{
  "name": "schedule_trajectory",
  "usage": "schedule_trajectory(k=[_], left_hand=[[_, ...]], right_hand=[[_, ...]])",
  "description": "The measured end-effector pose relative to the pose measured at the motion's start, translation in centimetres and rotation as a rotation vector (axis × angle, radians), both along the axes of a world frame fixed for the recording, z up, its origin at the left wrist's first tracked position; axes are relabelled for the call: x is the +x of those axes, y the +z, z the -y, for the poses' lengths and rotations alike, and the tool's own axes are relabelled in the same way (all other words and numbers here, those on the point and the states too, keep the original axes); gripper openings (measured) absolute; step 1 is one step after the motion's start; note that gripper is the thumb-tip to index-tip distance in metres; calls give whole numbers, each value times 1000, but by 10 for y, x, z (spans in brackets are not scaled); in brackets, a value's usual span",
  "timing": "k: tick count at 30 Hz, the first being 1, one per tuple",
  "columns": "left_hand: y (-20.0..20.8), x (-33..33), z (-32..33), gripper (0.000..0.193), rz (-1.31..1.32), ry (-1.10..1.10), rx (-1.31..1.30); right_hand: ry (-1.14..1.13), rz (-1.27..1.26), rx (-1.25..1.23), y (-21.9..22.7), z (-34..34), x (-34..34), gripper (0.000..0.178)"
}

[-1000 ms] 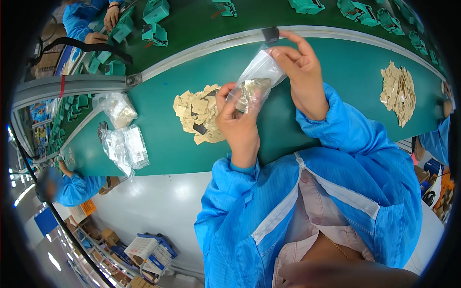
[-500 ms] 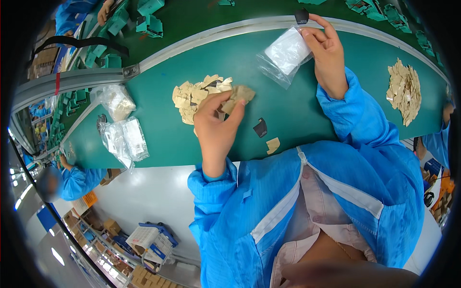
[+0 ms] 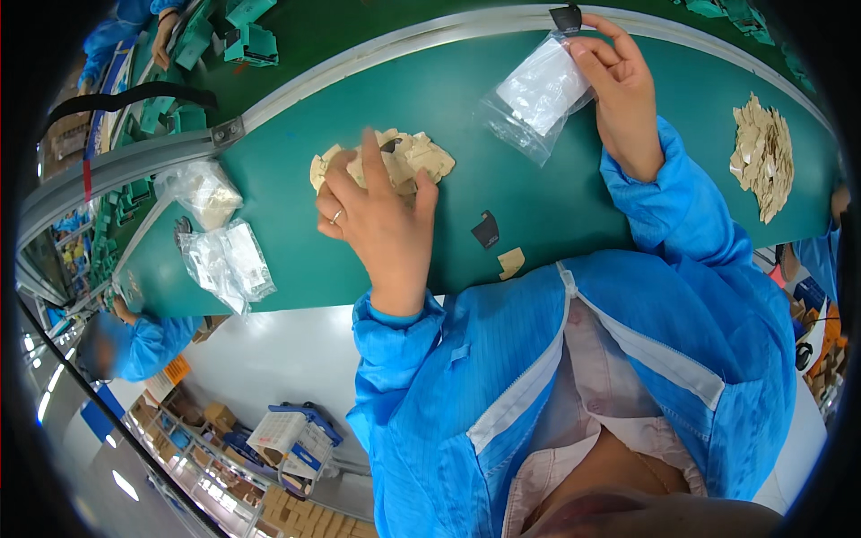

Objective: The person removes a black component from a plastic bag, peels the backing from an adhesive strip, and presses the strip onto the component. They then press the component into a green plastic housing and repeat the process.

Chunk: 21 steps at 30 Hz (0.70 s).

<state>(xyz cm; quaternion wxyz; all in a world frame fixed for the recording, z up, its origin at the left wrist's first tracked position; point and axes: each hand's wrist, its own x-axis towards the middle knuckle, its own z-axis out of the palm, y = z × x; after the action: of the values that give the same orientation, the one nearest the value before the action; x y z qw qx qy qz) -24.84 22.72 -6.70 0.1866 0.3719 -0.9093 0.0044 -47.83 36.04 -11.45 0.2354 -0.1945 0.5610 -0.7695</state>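
My left hand (image 3: 381, 229) is over a heap of flat beige pieces (image 3: 430, 154), its fingers spread and a little blurred, with no piece visible in its grip. The palm and fingers hide part of that heap. At the far edge of the green table, my right hand (image 3: 619, 81) pinches a small black flat piece (image 3: 566, 18) at its fingertips. Just below those fingers lies a clear plastic bag (image 3: 541, 88) with white contents, close to the thumb. Nearer to me are another black piece (image 3: 485, 229) and a single beige piece (image 3: 511, 263).
A second beige heap (image 3: 762, 157) lies at the right. Clear bags (image 3: 229, 264) rest at the left of the table (image 3: 296, 269). Beyond the metal rail (image 3: 359, 63) sit teal plastic parts (image 3: 251, 45). Co-workers' blue sleeves (image 3: 160, 342) show at the left and right edges.
My left hand has let go of a beige piece over the heap, moved left and spread its fingers. My right hand keeps the black piece. The whole view has shifted slightly.
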Motion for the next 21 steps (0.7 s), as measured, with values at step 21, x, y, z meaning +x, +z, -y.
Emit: schedule_trajectory(k=[21], left_hand=[[-26,53,-22,30,-32,-366,-216]], right_hand=[[-138,30,-4,31,-29,29,22]])
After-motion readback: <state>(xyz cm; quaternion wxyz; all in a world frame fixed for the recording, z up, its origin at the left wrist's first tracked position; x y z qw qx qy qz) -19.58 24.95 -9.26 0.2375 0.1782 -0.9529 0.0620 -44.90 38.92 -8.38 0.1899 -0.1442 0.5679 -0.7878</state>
